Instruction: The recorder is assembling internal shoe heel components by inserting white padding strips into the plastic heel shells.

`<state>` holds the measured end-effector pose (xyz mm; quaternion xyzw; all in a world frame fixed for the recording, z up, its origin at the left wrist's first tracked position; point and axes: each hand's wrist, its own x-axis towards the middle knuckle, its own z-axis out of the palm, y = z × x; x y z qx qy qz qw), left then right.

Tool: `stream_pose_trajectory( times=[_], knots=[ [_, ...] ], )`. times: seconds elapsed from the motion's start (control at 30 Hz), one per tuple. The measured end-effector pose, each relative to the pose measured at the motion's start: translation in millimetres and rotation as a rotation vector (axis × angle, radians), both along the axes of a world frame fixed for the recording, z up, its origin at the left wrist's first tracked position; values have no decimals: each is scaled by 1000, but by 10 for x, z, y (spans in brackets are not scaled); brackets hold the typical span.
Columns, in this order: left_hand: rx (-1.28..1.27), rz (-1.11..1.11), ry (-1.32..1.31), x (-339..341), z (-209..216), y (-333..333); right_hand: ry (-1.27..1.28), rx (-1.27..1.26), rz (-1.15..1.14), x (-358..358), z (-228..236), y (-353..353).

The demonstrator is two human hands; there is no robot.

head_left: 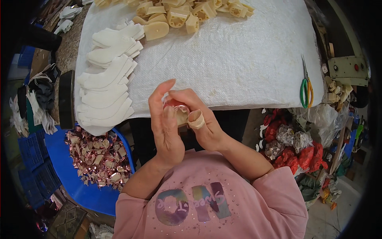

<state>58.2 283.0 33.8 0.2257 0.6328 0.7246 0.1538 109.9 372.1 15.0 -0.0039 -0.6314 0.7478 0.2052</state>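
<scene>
My left hand and my right hand are closed together in front of my chest, just off the near edge of the white-covered table. Between them they grip a small beige piece with a shiny pinkish-red skin. Fingers hide most of it, so its full shape does not show. A pale finger cover wraps one digit of my right hand. Fanned stacks of white curved flat pieces lie to the left of my hands. At the far edge is a heap of beige moulded blocks.
Green-and-orange-handled scissors lie at the table's right edge. A blue tub of shiny pink metallic pieces stands at lower left. A dark oblong object rests left of the table. Red and clear plastic bags crowd the right side.
</scene>
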Motion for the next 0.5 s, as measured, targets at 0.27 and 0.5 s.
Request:
stream_pose_trajectory(
  times=[0.27, 0.5],
  knots=[
    [107, -39, -99, 53, -12, 22, 81, 211, -137, -23, -21, -22],
    [336, -267, -555, -76, -36, -49, -184, 26, -77, 13, 111, 28]
  ],
)
